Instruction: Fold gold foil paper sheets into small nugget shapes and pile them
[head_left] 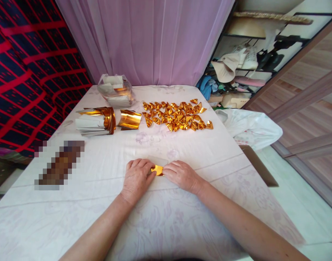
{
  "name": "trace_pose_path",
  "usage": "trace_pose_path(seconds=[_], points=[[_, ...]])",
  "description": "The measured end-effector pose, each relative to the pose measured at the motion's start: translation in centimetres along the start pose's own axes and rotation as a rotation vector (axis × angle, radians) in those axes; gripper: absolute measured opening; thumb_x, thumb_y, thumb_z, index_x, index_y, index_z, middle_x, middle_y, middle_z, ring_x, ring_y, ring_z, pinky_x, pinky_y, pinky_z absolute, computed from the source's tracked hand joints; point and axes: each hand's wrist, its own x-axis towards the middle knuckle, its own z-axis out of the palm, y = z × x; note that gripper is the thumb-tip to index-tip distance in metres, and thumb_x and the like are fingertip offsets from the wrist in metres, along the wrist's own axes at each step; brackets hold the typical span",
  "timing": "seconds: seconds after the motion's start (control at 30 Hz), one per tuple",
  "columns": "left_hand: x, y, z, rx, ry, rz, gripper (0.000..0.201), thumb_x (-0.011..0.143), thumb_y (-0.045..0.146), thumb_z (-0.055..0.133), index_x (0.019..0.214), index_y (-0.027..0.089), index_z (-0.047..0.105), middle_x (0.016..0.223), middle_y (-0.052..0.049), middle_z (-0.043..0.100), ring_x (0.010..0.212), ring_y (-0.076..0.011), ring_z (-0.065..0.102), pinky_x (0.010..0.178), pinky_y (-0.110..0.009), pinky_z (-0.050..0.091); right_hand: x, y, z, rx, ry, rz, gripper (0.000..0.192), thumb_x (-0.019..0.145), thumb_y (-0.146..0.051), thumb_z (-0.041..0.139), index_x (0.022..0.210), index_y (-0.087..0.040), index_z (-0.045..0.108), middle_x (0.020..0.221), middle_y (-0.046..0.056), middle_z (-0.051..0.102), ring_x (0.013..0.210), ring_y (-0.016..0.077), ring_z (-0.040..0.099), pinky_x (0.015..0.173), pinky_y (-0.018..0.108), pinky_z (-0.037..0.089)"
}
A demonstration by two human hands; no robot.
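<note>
Gold foil paper (pixel 158 170) sits mid-counter (pixel 168 221), well in from the far edge, its sides pinched by the left hand (pixel 137 176) and right hand (pixel 182 175), fingers curled nearly closed. Folded foil pieces (pixel 178 119) cluster toward the far right corner; stacked foil sheets (pixel 93 125) and a clear plastic bag (pixel 115 95) occupy the far left.

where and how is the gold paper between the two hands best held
Probably by a light pinch at both ends, the left hand from the left, the right hand from the right: the gold paper lies crosswise as a short strip, its shiny middle showing between them.
</note>
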Motion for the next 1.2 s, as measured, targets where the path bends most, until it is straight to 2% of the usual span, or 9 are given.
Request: trace_pose_path(seconds=[0.2,0.3,0.6,0.77,1.2], points=[[-0.1,0.1,-0.1,-0.001,-0.003,0.010,0.014,0.090,0.030,0.057,0.100,0.026,0.066,0.106,-0.003,0.068,0.102,-0.0236,0.056,0.088,-0.041,0.037,1.0,-0.8,0.9,0.153,0.088,0.322,0.011,0.093,-0.021,0.055,0.085,-0.022,0.063,0.081,0.001,0.067,0.080,0.0160,0.060,0.074,0.028,0.044],[-0.2,0.0,-0.1,-0.004,-0.013,0.011,0.016,0.091,0.030,0.055,0.102,0.026,0.066,0.106,-0.004,0.067,0.102,-0.0232,0.055,0.088,-0.040,0.037,1.3,-1.1,1.3,0.136,0.088,0.383,0.011,0.092,-0.021,0.056,0.082,-0.022,0.062,0.078,0.001,0.066,0.078,0.0162,0.060,0.071,0.028,0.042],[-0.3,0.0,0.0,-0.020,-0.016,0.008,0.016,0.093,0.031,0.053,0.101,0.026,0.066,0.107,-0.004,0.067,0.101,-0.0234,0.054,0.090,-0.041,0.037,1.5,-1.6,1.6,0.145,0.154,0.447,0.014,0.092,-0.023,0.056,0.079,-0.022,0.061,0.075,0.001,0.064,0.074,0.0167,0.058,0.069,0.029,0.040],[-0.2,0.4,0.0,-0.008,-0.004,-0.008,0.021,0.092,0.041,0.055,0.098,0.024,0.065,0.105,-0.005,0.066,0.100,-0.0246,0.054,0.089,-0.042,0.036,1.6,-1.6,1.7,0.137,0.153,0.448,0.016,0.092,-0.023,0.055,0.078,-0.022,0.061,0.074,0.001,0.063,0.073,0.0170,0.057,0.068,0.029,0.040],[0.0,0.9,0.2,0.013,0.019,-0.034,0.020,0.089,0.041,0.058,0.093,0.023,0.065,0.098,-0.004,0.066,0.096,-0.0245,0.054,0.087,-0.042,0.036,1.6,-1.7,1.8,0.094,0.133,0.460,0.016,0.092,-0.023,0.057,0.077,-0.021,0.063,0.075,0.001,0.062,0.074,0.0158,0.057,0.069,0.028,0.039]])
